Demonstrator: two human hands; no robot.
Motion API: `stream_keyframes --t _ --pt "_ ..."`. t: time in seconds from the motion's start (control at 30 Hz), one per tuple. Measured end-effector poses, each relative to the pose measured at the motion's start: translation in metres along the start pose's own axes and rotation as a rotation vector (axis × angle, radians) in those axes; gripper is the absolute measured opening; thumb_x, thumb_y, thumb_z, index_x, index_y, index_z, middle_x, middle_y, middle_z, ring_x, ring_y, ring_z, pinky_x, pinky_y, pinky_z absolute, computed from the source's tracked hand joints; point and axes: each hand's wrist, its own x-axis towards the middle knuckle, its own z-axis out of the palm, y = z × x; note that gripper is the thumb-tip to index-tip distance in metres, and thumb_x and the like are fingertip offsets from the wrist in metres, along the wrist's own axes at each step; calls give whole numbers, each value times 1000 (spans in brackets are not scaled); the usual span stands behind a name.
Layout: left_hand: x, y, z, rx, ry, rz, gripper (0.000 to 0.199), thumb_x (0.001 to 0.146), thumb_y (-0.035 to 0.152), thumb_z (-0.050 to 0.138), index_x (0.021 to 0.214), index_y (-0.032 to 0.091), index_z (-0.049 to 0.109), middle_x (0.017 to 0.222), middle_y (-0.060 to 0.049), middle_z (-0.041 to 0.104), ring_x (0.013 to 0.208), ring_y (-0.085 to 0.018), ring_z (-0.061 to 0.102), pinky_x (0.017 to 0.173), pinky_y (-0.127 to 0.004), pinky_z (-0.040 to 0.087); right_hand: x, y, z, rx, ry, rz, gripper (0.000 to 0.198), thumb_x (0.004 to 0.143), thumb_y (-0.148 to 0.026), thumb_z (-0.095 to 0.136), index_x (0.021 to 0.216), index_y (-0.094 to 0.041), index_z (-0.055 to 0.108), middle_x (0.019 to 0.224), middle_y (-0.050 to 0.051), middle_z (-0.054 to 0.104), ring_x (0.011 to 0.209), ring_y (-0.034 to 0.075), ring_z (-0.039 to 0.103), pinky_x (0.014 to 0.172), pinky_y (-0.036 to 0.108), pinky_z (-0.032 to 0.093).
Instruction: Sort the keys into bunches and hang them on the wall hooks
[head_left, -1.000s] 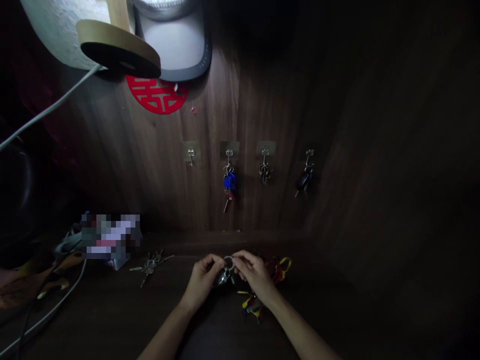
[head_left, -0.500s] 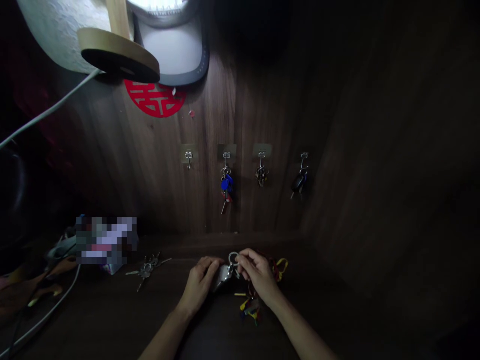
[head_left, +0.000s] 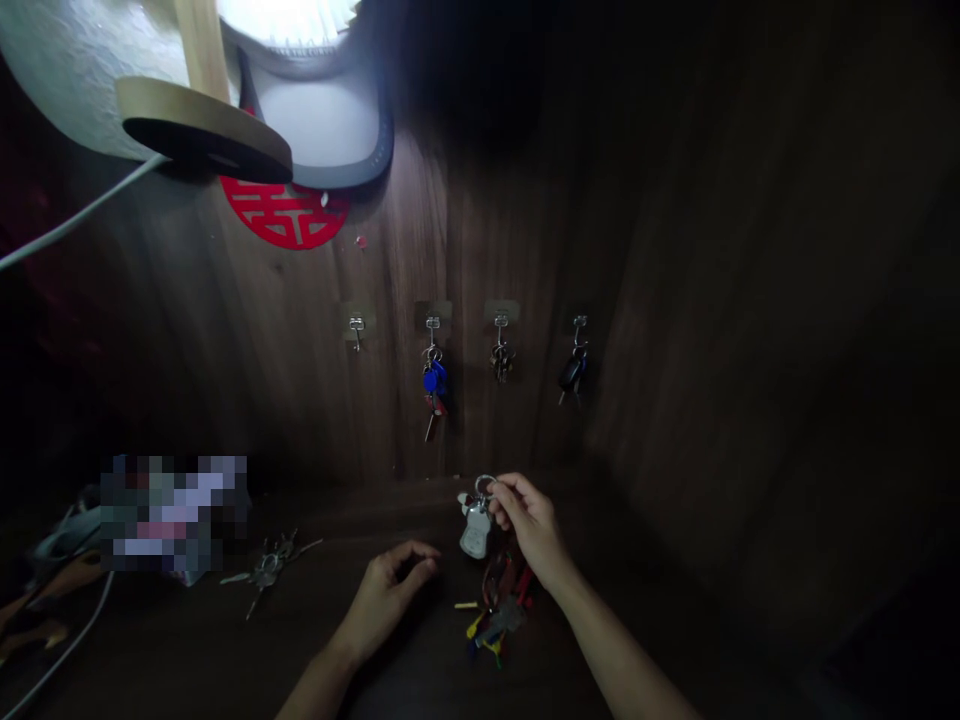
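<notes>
My right hand [head_left: 529,520] pinches the metal ring [head_left: 486,486] of a keychain, lifted over the dark wooden surface. From that ring hangs a silvery metal fob [head_left: 475,530] with a smaller light piece beside it. My left hand [head_left: 394,590] is open and apart from the fob, thumb and forefinger spread. Beneath my right hand lies a bunch of keys [head_left: 499,625] with yellow, red, blue and green parts; whether it joins the held ring I cannot tell. Another bunch of keys [head_left: 268,570] rests to the left of my left hand.
Wall hooks carry keys with blue tags [head_left: 434,378], a small key bunch [head_left: 502,362] and a black car key [head_left: 572,373]. The leftmost hook [head_left: 358,330] bears nothing. A lit lamp [head_left: 202,125] and a cap [head_left: 315,120] are upper left, its white cable [head_left: 82,215] running left.
My left hand has let go of the metal fob and drawn down and away. My right hand has raised the ring, and the fob now hangs from it. The view has shifted slightly.
</notes>
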Motion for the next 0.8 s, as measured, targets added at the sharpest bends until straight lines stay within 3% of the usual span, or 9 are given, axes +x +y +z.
stream_keyframes --t 0.23,0.4,0.8 --pt "1 -3 1 25 -16 -11 29 79 45 53 85 21 68 78 0 69 79 -19 61 77 -26 45 24 -22 -32 -109 55 -116 33 73 -50 61 81 -18 60 65 -1 56 54 11 48 47 21 39" --pt "1 -2 2 37 -30 -20 28 80 43 51 84 21 67 78 0 69 78 -19 61 76 -26 45 48 -42 -64 -279 227 -235 31 70 -49 63 76 -18 64 74 2 59 60 13 51 48 22 39" --pt "6 -4 7 36 -27 -69 33 78 50 51 79 20 66 75 0 67 75 -18 58 71 -23 44 122 -78 -125 -241 514 -316 35 65 -48 63 78 -15 66 58 -1 58 51 11 50 44 21 39"
